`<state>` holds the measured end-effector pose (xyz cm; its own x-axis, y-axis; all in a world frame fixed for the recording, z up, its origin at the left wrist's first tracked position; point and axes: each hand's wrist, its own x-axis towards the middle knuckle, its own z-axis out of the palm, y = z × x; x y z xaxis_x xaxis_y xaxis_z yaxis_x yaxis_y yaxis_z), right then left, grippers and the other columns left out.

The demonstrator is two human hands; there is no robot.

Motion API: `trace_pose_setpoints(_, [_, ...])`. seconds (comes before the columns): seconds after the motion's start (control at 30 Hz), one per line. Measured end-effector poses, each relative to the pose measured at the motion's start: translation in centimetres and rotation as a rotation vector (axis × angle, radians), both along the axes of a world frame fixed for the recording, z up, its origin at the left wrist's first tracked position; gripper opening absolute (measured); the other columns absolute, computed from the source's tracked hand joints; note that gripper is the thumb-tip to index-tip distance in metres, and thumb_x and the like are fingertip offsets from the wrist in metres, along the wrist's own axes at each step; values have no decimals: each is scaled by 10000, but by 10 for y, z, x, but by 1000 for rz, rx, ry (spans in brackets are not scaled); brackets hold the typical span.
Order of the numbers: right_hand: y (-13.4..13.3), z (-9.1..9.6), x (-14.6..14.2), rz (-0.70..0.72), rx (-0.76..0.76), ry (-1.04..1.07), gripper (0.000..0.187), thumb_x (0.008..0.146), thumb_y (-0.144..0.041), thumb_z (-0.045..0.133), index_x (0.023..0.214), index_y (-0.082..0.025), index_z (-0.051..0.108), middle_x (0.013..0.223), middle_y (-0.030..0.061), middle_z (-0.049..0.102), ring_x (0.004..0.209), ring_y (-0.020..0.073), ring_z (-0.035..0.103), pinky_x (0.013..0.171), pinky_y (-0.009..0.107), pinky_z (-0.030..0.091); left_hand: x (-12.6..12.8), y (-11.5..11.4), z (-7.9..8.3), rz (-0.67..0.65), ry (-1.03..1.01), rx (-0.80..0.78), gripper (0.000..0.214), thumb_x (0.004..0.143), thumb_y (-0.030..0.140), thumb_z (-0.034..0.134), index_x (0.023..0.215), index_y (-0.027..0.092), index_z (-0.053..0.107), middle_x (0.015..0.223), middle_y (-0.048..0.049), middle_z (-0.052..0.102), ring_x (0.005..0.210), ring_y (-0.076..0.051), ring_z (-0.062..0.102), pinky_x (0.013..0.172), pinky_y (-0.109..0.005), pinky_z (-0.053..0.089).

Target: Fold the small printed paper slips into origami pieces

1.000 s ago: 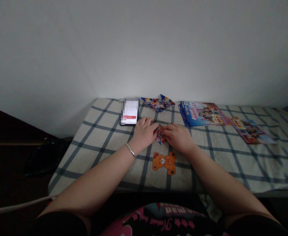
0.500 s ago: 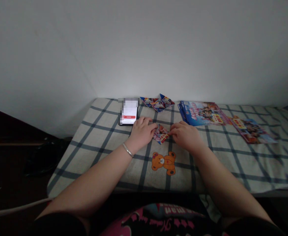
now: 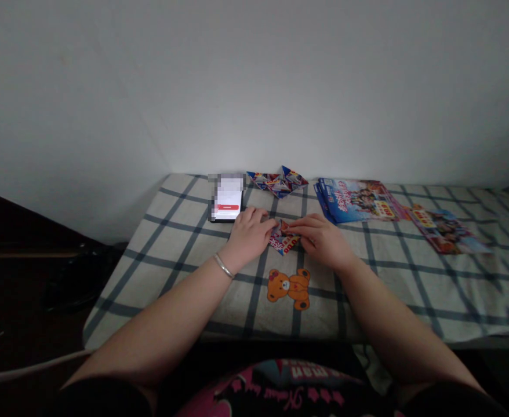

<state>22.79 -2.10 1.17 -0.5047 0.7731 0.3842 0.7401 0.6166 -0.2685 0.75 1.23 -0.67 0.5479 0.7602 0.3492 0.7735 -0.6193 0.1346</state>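
A small folded piece of colourful printed paper (image 3: 284, 241) lies on the checked cloth (image 3: 367, 272) just beyond an orange teddy bear print (image 3: 290, 286). My left hand (image 3: 250, 234) rests at its left edge, fingers curled and pressing on the paper. My right hand (image 3: 324, 238) comes in from the right, its fingertips pinched on the paper's right side. A bracelet circles my left wrist.
A lit phone (image 3: 226, 200) lies at the back left of the cloth. Folded paper shapes (image 3: 277, 181) sit behind my hands by the wall. Printed flyers (image 3: 356, 200) and one more flyer (image 3: 446, 231) lie to the right. Dark floor lies to the left.
My right hand pulled away to the right, uncovering the folded paper, then moved back onto its right side. My left hand stayed at the left edge.
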Motion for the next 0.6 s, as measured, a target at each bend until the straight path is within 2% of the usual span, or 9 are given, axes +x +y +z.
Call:
trace_pose_setpoints(0.13, [3,-11,-15,41,7,-52,285,894,-124,546,1084,-190,748,1152,73,713,1025,227,612,948,394,506,0,-1,-1,-3,0,19,232,954,226,495,1101,262,670,1192,-76,577,1186,-280,448,1015,-475,403])
trace_pose_setpoints(0.33, [5,-12,-18,20,-27,-139,289,913,-153,539,1102,-217,747,1146,75,697,1021,229,583,929,386,494,-5,0,-5,-25,20,59,288,939,186,492,1148,284,663,1201,-72,578,1319,-303,379,1168,-575,212])
trace_pose_setpoints(0.6, [2,-9,-21,7,-62,-175,356,890,-142,565,1189,-266,711,1170,77,656,1083,239,535,952,398,454,-16,6,-12,-69,74,11,374,957,177,464,1283,298,604,1326,-82,534,1421,-325,282,1156,-611,219])
